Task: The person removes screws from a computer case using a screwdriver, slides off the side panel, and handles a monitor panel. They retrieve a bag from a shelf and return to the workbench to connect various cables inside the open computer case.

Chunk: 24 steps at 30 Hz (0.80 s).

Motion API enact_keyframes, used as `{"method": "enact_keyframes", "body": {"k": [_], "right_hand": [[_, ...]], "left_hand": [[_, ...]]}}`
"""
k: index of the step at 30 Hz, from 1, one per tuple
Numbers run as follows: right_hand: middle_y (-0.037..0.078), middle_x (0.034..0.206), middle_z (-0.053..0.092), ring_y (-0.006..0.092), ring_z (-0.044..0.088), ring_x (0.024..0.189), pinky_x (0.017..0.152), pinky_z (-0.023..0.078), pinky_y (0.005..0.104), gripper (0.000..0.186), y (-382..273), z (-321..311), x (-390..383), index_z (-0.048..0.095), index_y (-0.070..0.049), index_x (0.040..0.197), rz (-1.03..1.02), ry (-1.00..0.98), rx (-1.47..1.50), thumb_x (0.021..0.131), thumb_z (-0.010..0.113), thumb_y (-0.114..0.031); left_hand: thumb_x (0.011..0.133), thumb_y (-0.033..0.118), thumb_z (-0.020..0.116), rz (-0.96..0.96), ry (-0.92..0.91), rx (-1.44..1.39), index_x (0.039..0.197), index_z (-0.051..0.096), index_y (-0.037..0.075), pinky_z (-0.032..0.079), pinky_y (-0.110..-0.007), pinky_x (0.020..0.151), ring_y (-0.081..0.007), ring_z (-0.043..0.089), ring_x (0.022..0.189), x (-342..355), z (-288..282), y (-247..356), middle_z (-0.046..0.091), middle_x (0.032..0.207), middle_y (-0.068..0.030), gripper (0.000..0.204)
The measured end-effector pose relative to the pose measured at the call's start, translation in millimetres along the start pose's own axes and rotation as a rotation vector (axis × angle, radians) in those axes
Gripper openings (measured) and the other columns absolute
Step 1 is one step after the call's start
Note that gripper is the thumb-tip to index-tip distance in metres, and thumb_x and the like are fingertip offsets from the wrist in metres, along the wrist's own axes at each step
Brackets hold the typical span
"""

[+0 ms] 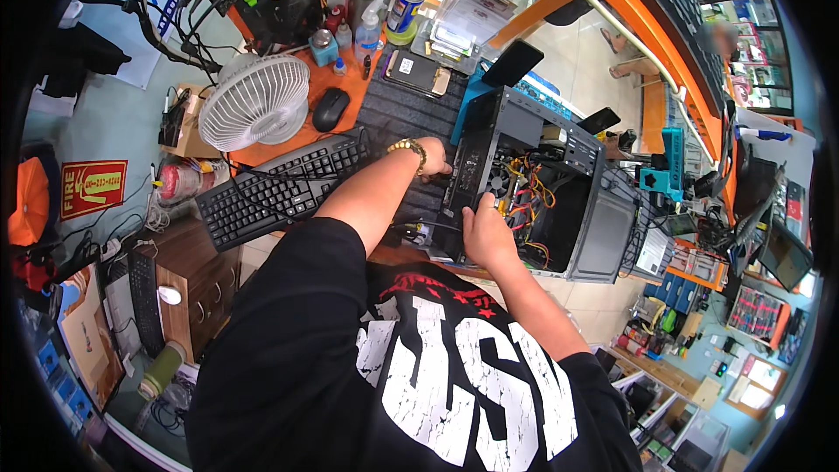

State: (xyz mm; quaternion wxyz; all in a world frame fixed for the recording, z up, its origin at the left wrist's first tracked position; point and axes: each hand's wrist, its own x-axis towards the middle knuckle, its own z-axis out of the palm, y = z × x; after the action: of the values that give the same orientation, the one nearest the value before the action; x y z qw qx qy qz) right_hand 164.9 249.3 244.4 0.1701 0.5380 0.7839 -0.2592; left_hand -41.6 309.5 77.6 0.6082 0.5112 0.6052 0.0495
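A black desktop computer case [469,157] stands on a dark ribbed mat [406,109] with its side open. Inside it show a round fan [499,182] and yellow, orange and red cables [544,188]. My left hand [428,160], a beaded bracelet [409,149] at its wrist, is at the case's front panel with fingers curled; whatever they may hold is hidden. My right hand [489,238] grips the near front edge of the case, thumb on the frame. Below the left hand, a dark cable [428,225] runs toward the case front.
Left of the mat lie a black keyboard [284,188] and a mouse [330,109]. A white fan [255,103] stands behind them. Bottles [367,31], a spray can [406,7] and phones [419,72] crowd the back. An orange shelf frame [664,39] rises at the right.
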Motion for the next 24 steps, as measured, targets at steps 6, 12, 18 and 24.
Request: {"method": "enact_keyframes", "body": {"k": [6,12,18,24], "right_hand": [[0.037,0.098,0.074,0.0563,0.074,0.095,0.087,0.058,0.0624,0.041,-2.2,-1.6,-4.1,0.043,0.007,0.129,-0.015,0.021,0.005,0.113,0.052,-0.031],[0.037,0.098,0.074,0.0558,0.074,0.096,0.088,0.058,0.0623,0.042,-0.8,0.3,-2.6,0.044,0.007,0.13,0.0,0.021,-0.001,0.113,0.052,-0.031],[0.035,0.098,0.075,0.0548,0.074,0.098,0.088,0.058,0.06,0.048,9.5,-4.8,-9.8,0.046,0.005,0.135,0.03,0.084,0.129,0.113,0.055,-0.036],[0.008,0.085,0.064,0.0153,0.061,0.07,0.063,0.051,0.0365,0.034,2.8,-31.3,-33.8,0.052,0.0,0.131,-0.061,0.248,0.839,0.119,0.051,-0.031]], "left_hand": [[0.106,0.031,0.071,-0.03,-0.06,-0.17,0.115,0.078,0.004,0.064,-0.037,0.075,-0.0196,0.08,0.088,1.4,-2.8,-9.8,0.082,0.1,-0.0083,0.03],[0.102,0.031,0.074,-0.003,0.025,-0.103,0.115,0.079,0.004,0.063,-0.038,0.08,-0.0203,0.079,0.084,-2.4,2.8,-6.7,0.082,0.099,-0.01,0.03],[0.101,0.031,0.071,0.313,0.711,0.303,0.105,0.079,0.004,0.059,-0.054,0.086,-0.047,0.075,0.095,-40.7,14.6,-0.7,0.079,0.097,-0.0222,0.029],[0.107,0.055,0.061,0.547,0.268,0.044,0.1,0.076,0.005,0.057,-0.055,0.08,-0.0438,0.074,0.091,-205.8,28.6,74.6,0.076,0.093,-0.0211,0.053]]}}
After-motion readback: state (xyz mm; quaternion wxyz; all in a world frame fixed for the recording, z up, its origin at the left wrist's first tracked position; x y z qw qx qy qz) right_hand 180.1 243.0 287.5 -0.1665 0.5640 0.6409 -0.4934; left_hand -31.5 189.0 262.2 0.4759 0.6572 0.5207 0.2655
